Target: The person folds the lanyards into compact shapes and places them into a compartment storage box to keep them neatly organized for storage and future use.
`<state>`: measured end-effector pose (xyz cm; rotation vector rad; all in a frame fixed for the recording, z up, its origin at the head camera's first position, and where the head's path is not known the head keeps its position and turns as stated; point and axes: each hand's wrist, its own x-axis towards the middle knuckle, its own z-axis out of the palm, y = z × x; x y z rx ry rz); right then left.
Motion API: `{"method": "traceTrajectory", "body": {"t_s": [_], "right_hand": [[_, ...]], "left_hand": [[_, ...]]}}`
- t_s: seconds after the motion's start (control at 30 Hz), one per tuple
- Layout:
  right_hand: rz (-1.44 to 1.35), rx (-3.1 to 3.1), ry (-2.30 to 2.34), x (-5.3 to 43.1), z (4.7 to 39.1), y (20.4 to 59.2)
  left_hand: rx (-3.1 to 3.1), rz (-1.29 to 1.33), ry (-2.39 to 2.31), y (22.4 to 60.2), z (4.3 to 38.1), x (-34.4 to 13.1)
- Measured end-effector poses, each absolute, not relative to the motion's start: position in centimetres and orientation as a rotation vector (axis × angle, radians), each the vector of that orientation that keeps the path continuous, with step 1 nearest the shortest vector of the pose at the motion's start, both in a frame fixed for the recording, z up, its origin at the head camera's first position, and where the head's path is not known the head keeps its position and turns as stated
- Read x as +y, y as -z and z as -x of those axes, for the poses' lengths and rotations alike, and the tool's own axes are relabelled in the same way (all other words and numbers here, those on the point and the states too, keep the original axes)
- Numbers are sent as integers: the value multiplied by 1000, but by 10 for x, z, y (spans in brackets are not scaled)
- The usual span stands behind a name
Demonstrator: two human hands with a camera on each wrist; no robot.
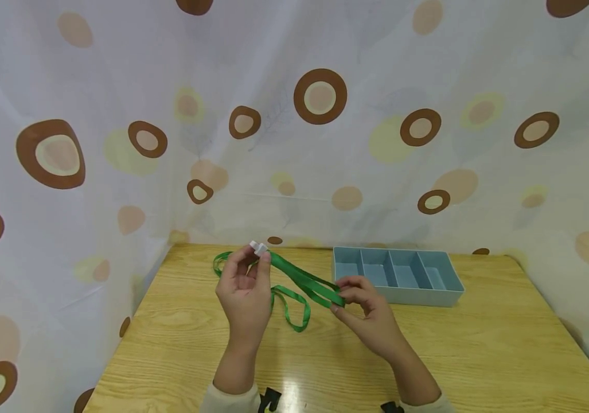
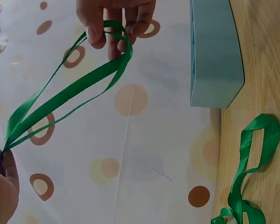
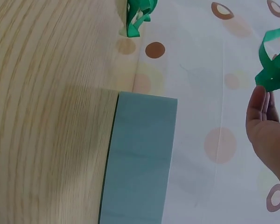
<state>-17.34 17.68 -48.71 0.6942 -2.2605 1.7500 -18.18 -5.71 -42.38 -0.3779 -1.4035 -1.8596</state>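
Note:
My left hand [image 1: 245, 287] is raised over the table and pinches a green ribbon lanyard [image 1: 296, 274] by its white plastic end piece [image 1: 258, 248], between thumb and fingers. To the right, my right hand [image 1: 369, 315] holds the folded loops of the lanyard, with thumb below and fingers above. Between both hands the green strands slant in the air, also seen in the left wrist view, where the loop [image 2: 79, 86] spreads wide. More green ribbon [image 1: 299, 321] lies curled on the table below and behind the left hand, partly hidden by it.
A blue-grey tray [image 1: 418, 296] with several compartments stands at the back of the wooden table [image 1: 480, 344], just beyond my right hand. A pale curtain [image 1: 294, 149] with brown and yellow spots hangs behind the table and along its sides.

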Motion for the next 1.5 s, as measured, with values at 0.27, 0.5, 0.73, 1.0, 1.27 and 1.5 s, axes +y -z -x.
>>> {"method": "traceTrajectory", "body": {"t_s": [0.27, 0.5, 0.73, 1.0, 1.27, 1.5], "right_hand": [[-730, -2314, -1729, 182, 171, 489], [-731, -2319, -1745, 185, 169, 492], [-808, -2180, -1792, 190, 169, 491], [-930, -2176, -1869, 200, 171, 491], [-775, -2297, -1785, 200, 173, 490], [-752, -2266, -1800, 199, 172, 488]], "left_hand": [[-1386, 378, 1878, 423, 182, -59], [-1398, 360, 1886, 426, 182, -60], [-1400, 307, 1906, 425, 182, -61], [-1394, 251, 1906, 425, 183, -64], [-1438, 277, 1926, 428, 183, -62], [-1449, 281, 1912, 429, 183, -63]]}}
